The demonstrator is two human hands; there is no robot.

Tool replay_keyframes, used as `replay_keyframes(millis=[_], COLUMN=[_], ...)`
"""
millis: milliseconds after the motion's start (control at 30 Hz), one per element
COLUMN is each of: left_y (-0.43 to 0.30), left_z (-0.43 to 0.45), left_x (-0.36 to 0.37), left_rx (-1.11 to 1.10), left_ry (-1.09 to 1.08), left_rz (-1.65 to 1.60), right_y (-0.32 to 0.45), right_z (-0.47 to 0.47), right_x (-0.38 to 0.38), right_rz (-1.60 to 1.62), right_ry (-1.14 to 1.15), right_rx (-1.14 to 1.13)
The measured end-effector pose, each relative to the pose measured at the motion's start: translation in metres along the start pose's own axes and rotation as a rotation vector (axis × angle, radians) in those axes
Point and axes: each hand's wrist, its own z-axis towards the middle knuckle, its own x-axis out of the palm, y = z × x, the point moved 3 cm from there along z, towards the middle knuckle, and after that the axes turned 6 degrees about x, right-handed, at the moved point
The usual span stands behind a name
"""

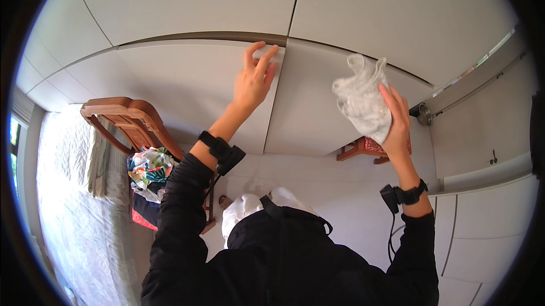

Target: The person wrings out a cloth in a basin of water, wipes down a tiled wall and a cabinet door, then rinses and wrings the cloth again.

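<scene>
My left hand [254, 77] is at the upper right corner of a pale cabinet door [191, 76], its fingertips curled over the top edge. That door stands slightly ajar, with a narrow dark gap [204, 36] along its top. In my right hand [397, 116] is a crumpled white bundle [362, 97] with loops at its upper end. Whether it is thin cloth or a plastic bag, I cannot tell. The bundle is held up in front of the neighbouring cabinet panel [304, 101].
To the left stands a carved wooden chair [127, 112] with a pile of clothes [151, 172] on it, beside a bed [81, 221] under a pale cover. Another chair with a red seat [374, 144] shows beyond my right hand. Low pale drawers [485, 221] line the right side.
</scene>
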Motion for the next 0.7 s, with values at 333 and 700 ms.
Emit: replay_keyframes(millis=[333, 700], left_y=[-0.024, -0.005], left_z=[-0.024, 0.012], left_x=[0.001, 0.065], left_rx=[0.161, 0.463], left_ry=[-0.146, -0.057], left_rz=[0.089, 0.404], right_y=[0.037, -0.154], right_z=[0.042, -0.044], right_x=[0.143, 0.029], right_rz=[-0.043, -0.211], right_ry=[-0.098, -0.183], right_rx=[-0.089, 0.144])
